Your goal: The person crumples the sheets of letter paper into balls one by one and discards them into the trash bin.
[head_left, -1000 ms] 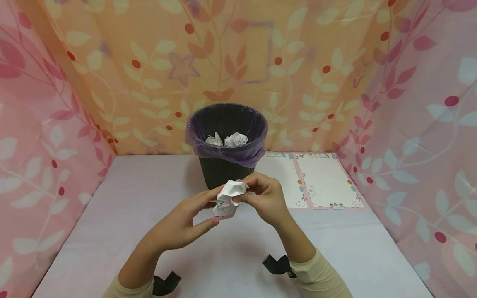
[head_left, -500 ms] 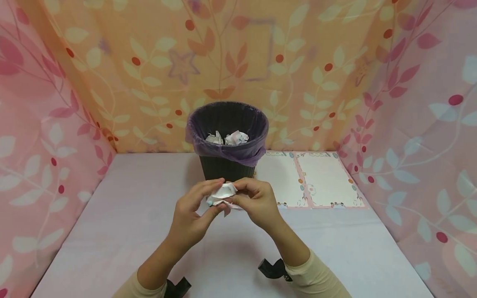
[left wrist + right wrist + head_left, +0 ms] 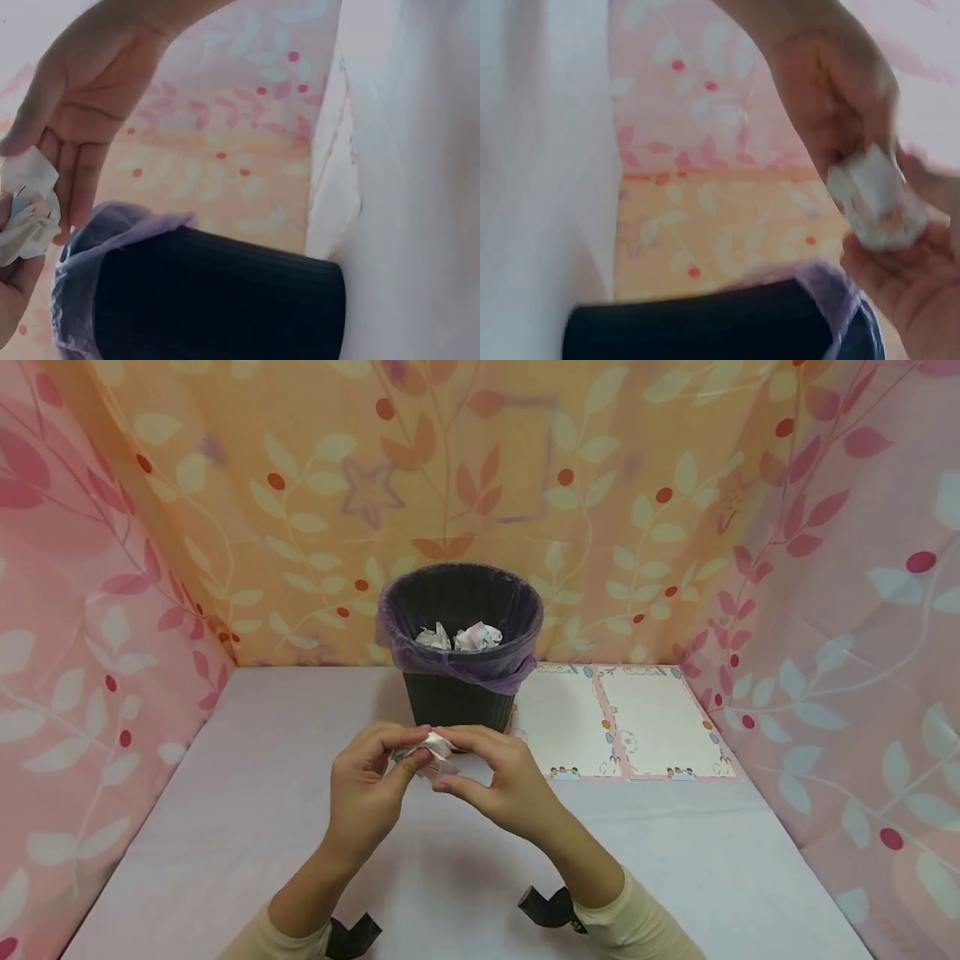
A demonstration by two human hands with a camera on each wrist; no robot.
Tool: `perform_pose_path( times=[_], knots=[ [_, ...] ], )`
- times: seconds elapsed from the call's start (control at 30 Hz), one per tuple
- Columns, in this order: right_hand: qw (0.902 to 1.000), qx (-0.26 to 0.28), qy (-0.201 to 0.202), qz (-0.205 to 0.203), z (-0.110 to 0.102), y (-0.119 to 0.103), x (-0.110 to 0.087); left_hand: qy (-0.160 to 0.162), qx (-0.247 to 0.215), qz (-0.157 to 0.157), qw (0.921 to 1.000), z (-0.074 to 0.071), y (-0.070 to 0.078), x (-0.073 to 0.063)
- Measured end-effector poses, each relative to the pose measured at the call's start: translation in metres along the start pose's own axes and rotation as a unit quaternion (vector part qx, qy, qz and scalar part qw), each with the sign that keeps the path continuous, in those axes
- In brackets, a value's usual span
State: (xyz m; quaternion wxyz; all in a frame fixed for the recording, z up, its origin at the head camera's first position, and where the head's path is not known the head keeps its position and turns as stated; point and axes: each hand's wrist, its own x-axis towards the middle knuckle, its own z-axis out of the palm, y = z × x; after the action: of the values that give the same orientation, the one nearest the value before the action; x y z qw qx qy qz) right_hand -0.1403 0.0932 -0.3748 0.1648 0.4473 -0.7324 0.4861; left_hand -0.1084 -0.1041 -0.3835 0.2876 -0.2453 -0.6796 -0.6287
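Both hands are together on a crumpled sheet of paper [image 3: 437, 748], white with some coloured print, in front of the bin. My left hand [image 3: 366, 785] pinches it between thumb and fingers. From the other side, my right hand [image 3: 504, 781] holds it with bent fingers along the top and the thumb underneath. The left wrist view shows the paper ball [image 3: 31, 202] between the right hand [image 3: 97, 90] and the left fingertips. Slightly blurred, the same paper [image 3: 877, 199] appears in the right wrist view, with the left hand [image 3: 832, 90] above it.
A black bin [image 3: 457, 702] with a purple liner [image 3: 480, 668] stands behind the hands. Inside it lie crumpled papers [image 3: 477, 637]. Two flat sheets with decorated borders [image 3: 663, 722] lie right of the bin on the white table [image 3: 300, 727]. Patterned cloth walls enclose the table.
The paper has been squeezed into a smaller wad. Both hands have shifted a little left with it, and the right hand's thumb and fingers are spread wider around it.
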Motion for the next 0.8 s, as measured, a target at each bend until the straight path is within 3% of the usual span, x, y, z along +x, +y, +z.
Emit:
perform_pose_path(
  times=[0.1, 0.17, 0.27, 0.37, 0.5, 0.57, 0.63, 0.73, 0.8],
  knots=[
    [0.9993, -0.021, 0.026, 0.016, 0.007, -0.002, -0.001, 0.019, 0.02, 0.043, 0.9987, 0.003, -0.001, -0.001],
    [0.9983, -0.038, 0.037, 0.026, 0.01, -0.003, -0.002, 0.022, 0.036, 0.054, 0.9976, 0.004, -0.001, -0.001],
    [0.9974, -0.032, 0.05, 0.04, 0.009, -0.005, -0.001, -0.006, 0.025, 0.037, 0.999, 0.004, 0.001, 0.0],
    [0.995, 0.021, 0.069, 0.069, 0.002, -0.003, -0.001, -0.062, 0.006, -0.005, 0.9981, 0.003, 0.001, 0.0],
    [0.9786, 0.118, 0.102, 0.134, -0.007, 0.002, -0.002, -0.105, 0.024, -0.027, 0.9939, 0.005, -0.003, -0.002],
    [0.9686, 0.156, 0.114, 0.156, -0.009, 0.004, -0.003, -0.103, 0.062, -0.001, 0.9928, 0.007, -0.006, -0.003],
    [0.959, 0.192, 0.121, 0.17, -0.007, 0.006, -0.003, -0.089, 0.106, 0.051, 0.9891, 0.01, -0.007, -0.003],
    [0.9408, 0.251, 0.131, 0.187, -0.003, 0.006, -0.002, -0.051, 0.156, 0.159, 0.9736, 0.016, -0.008, -0.002],
    [0.9258, 0.292, 0.131, 0.201, -0.003, 0.007, -0.001, -0.041, 0.167, 0.214, 0.9617, 0.018, -0.007, -0.001]
  ],
)
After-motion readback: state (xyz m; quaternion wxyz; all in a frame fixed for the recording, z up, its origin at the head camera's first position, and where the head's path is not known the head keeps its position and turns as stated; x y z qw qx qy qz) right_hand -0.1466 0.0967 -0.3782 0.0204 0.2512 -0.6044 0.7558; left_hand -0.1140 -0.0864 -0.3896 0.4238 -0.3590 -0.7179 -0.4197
